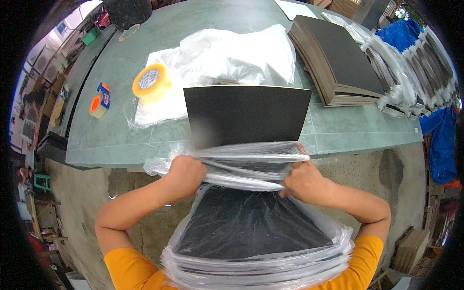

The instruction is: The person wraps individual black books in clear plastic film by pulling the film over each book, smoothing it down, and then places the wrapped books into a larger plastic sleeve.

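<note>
A black rectangular board [249,115] stands up from the table's near edge, its lower part inside a clear plastic bag [241,154]. My left hand [186,175] is closed on the bunched plastic at the left side of the bag. At the right side, my right hand [305,178] grips the bag's gathered folds, its fingers at the board's edge. Below my hands, close to my body, lies a stack of black boards wrapped in clear plastic [256,224]. The board's lower edge is hidden by the folds.
On the green table [111,140] lie a pile of clear plastic bags [217,53], a yellow tape roll [152,82] and a tape dispenser [100,100]. A stack of black boards [338,58] stands at the right, beside several plastic-wrapped stacks [415,72] and a blue tarp [441,145].
</note>
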Tool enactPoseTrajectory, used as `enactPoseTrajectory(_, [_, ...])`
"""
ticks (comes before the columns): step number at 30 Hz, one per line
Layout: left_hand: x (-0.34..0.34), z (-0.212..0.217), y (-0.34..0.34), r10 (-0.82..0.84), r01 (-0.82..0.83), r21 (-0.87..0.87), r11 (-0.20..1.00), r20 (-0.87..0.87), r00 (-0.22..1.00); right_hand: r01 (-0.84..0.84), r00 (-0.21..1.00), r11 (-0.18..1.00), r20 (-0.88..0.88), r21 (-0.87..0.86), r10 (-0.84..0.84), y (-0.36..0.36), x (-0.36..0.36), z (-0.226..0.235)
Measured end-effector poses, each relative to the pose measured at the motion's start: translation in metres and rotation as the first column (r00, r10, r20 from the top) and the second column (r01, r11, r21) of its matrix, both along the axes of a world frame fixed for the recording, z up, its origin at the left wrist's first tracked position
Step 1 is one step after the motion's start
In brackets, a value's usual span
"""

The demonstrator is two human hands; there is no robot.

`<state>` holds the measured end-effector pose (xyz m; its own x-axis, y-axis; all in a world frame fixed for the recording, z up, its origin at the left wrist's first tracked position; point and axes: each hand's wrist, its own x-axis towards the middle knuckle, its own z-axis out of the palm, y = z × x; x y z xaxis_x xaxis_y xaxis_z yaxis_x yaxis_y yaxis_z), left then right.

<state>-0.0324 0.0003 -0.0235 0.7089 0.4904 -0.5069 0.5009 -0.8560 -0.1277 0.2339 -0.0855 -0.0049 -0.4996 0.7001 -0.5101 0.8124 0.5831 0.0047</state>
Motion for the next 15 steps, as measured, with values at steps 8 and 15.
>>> enactPoseTrajectory(8, [-0.009, 0.010, -0.008, -0.106, 0.046, 0.242, 0.969, 0.240, 0.965, -0.211, 0.896, 0.906, -0.442, -0.367, 0.030, -0.004, -0.019, 0.025])
enactPoseTrajectory(15, [-0.005, 0.018, -0.011, 0.026, -0.037, 0.163, 0.986, 0.073, 0.997, -0.038, 0.995, 0.990, -0.090, 0.139, 0.051, 0.007, 0.011, -0.019])
